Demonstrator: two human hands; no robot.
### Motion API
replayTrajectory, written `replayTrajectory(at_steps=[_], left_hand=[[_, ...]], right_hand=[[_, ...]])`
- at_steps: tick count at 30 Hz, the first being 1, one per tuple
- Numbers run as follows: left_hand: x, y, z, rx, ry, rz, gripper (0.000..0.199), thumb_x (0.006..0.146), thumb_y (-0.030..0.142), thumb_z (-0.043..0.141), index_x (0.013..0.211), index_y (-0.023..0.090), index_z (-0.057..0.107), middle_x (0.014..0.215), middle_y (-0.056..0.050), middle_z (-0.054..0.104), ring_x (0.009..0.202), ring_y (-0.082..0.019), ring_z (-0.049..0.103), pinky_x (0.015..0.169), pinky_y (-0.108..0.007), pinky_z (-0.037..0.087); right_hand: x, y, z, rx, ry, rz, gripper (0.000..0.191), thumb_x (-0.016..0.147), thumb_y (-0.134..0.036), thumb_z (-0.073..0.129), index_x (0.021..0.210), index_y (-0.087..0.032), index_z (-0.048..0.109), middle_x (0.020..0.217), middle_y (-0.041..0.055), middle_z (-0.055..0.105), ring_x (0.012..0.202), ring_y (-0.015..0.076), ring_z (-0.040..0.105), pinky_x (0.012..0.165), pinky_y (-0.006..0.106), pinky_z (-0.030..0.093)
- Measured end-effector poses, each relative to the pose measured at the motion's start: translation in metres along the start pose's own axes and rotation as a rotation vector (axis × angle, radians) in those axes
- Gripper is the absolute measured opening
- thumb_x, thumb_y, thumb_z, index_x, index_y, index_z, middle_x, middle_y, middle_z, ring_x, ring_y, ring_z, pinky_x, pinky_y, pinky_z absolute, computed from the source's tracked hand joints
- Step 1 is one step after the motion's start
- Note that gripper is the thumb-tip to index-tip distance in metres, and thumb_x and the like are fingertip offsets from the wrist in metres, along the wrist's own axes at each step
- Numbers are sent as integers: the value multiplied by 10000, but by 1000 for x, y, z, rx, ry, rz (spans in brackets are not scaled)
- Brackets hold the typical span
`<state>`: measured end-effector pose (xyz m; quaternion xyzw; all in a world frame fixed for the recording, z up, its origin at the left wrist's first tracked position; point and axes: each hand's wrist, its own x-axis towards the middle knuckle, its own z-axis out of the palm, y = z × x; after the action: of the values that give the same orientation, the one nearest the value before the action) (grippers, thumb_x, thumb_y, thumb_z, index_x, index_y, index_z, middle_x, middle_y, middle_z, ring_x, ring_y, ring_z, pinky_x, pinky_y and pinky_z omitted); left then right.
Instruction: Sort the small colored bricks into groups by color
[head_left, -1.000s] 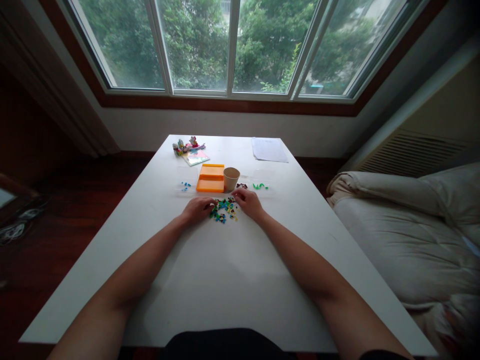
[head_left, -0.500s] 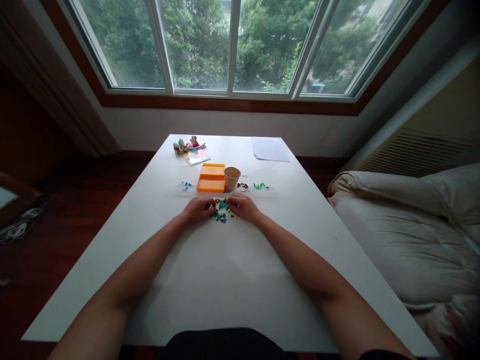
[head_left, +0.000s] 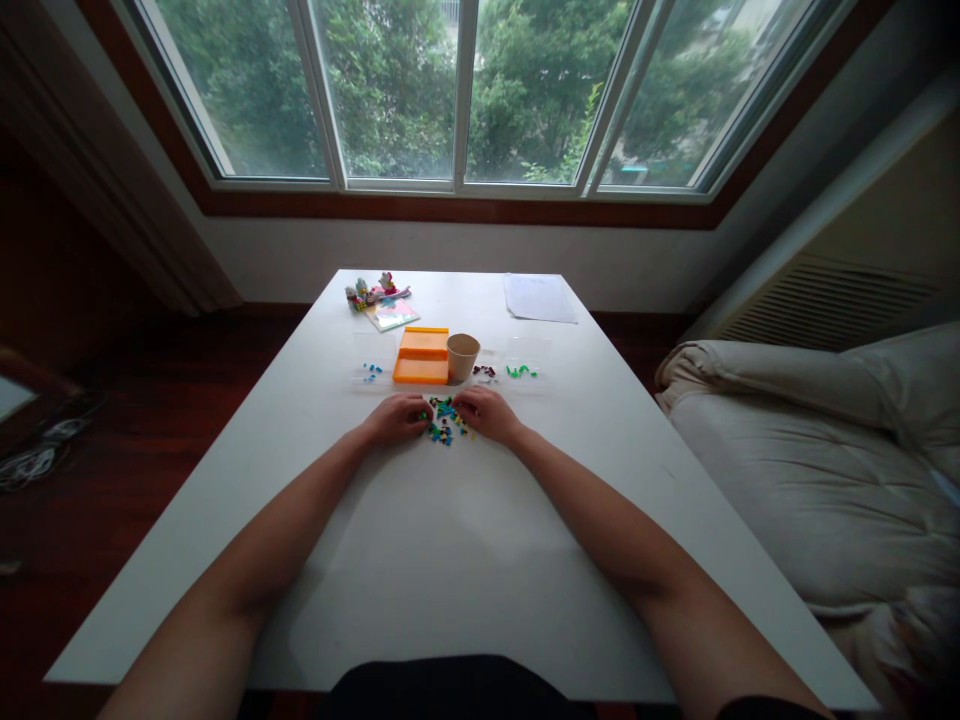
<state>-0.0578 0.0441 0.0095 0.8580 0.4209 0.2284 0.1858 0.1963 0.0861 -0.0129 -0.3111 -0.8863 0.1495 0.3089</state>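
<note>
A small loose pile of mixed toy bricks (head_left: 442,410) in blue, green, yellow and dark colours lies on the white table between my hands. At its left edge is my left hand (head_left: 400,418), fingers curled inward, with a bit of green showing by the fingertips. My right hand (head_left: 486,412) rests at the right side of the pile, its fingers bent and pinched together over the bricks. Whatever either hand pinches is too small to make out.
Beyond the pile stand an orange tray (head_left: 421,372) and a paper cup (head_left: 463,358). Clear containers hold blue pieces (head_left: 372,372), brown pieces (head_left: 484,371) and green pieces (head_left: 521,372). Farther back are small colourful figures (head_left: 379,290) and paper sheets (head_left: 540,298). A sofa (head_left: 810,460) is to the right.
My left hand's fingers have shifted very slightly at the pile's left edge. My right hand stays in nearly the same place.
</note>
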Motion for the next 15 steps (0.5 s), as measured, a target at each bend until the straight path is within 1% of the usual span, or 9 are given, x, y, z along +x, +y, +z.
replayTrajectory(at_steps=[4,8,11,15], left_hand=[[0,-2,0,-34,3,4,140,816,253,619,864,200,739,783,-19,612,658,-120,524,621,-231,392],[1,-7,3,-111,33,18,143,844,265,607,886,190,721,855,-32,631,705,-122,547,663,-235,426],[2,-12,6,-190,108,-18,157,879,289,573,911,181,683,877,-35,639,731,-127,559,670,-240,439],[4,-22,9,-254,264,-139,158,905,322,549,939,185,620,853,-24,660,746,-135,584,693,-257,458]], right_hand=[[0,1,2,5,7,12,159,856,-149,621,955,-209,730,863,43,681,771,161,580,734,266,437],[-1,3,3,15,15,9,159,859,-150,622,960,-207,729,860,41,679,764,156,576,727,261,432],[-1,3,2,24,17,4,159,867,-152,612,962,-208,726,849,35,677,759,153,573,724,259,425],[0,2,1,17,16,8,145,877,-167,607,956,-202,724,824,32,666,739,149,562,706,255,416]])
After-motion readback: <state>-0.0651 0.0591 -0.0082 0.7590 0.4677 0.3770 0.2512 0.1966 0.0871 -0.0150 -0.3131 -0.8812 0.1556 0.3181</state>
